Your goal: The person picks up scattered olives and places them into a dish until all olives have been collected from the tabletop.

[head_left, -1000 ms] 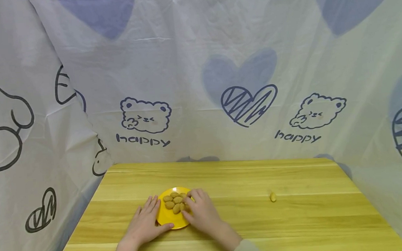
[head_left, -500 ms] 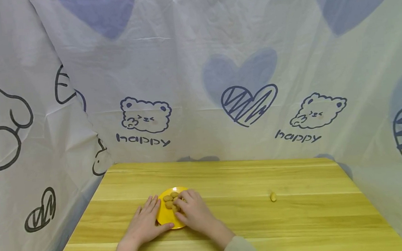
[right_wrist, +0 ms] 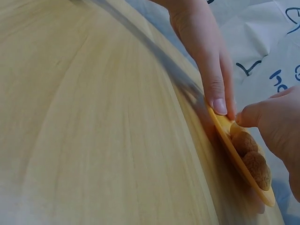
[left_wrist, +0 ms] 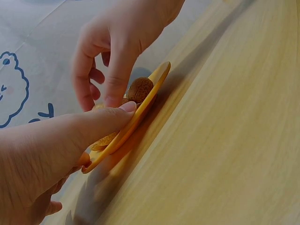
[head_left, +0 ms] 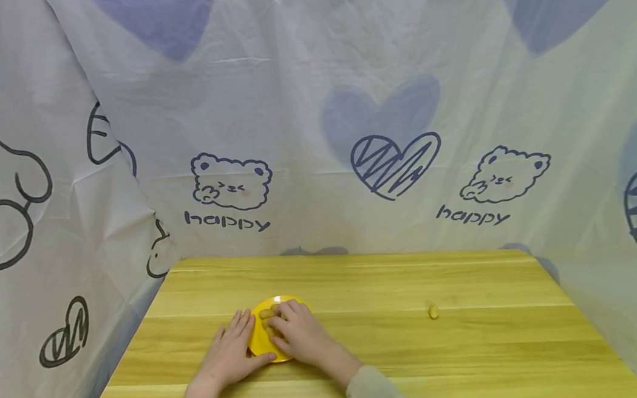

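Observation:
A yellow plate [head_left: 262, 347] lies on the table's left half, bearing several brown, wrinkled, oval nuts [right_wrist: 257, 168]. My left hand [head_left: 225, 358] rests at the plate's left side with its fingers extended, its thumb lying over the near rim. Bent over the plate from the right, my right hand [head_left: 303, 334] covers part of the nuts [head_left: 266, 314]. In the left wrist view its thumb and forefinger point down among the nuts [left_wrist: 140, 89]; I cannot tell whether they pinch one.
A single small tan oval piece [head_left: 433, 311] lies on the wooden table [head_left: 371, 342], well to the right of the plate. Behind the table's far edge hangs a white cloth [head_left: 303, 121] printed with hearts and bears, and it continues along both sides.
My right hand has shifted left across the plate, from its right edge to over the middle of the nuts, hiding more of them. My left hand and the plate have stayed put.

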`<state>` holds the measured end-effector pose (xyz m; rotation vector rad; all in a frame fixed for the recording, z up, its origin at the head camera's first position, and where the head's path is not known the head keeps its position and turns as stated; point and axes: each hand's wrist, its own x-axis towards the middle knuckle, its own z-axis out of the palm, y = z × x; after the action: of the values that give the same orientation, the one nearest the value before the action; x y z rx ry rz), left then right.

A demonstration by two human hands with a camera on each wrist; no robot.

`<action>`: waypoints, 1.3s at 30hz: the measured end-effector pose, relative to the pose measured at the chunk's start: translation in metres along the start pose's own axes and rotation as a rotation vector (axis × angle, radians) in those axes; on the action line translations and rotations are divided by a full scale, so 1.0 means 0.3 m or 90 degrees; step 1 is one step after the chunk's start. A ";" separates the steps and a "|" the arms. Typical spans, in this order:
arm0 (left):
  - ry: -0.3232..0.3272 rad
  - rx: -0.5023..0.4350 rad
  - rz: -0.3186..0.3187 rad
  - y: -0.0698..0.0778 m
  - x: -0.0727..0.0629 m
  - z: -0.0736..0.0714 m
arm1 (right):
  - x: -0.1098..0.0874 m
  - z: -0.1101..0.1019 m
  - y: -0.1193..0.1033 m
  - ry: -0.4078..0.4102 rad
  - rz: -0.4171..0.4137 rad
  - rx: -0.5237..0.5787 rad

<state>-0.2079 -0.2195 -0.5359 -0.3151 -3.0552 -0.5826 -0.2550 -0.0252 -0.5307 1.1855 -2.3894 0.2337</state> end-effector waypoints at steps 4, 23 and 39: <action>0.000 0.000 0.000 -0.002 0.001 0.000 | 0.004 0.004 0.000 -0.016 -0.006 -0.005; -0.011 -0.007 -0.004 0.008 0.001 -0.013 | 0.006 0.040 0.003 -0.009 -0.015 -0.011; -0.011 -0.005 -0.004 0.004 -0.001 -0.007 | -0.014 0.030 0.005 -0.002 -0.002 0.015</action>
<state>-0.2074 -0.2193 -0.5334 -0.3116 -3.0731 -0.5958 -0.2570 -0.0246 -0.5405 1.1998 -2.3932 0.2595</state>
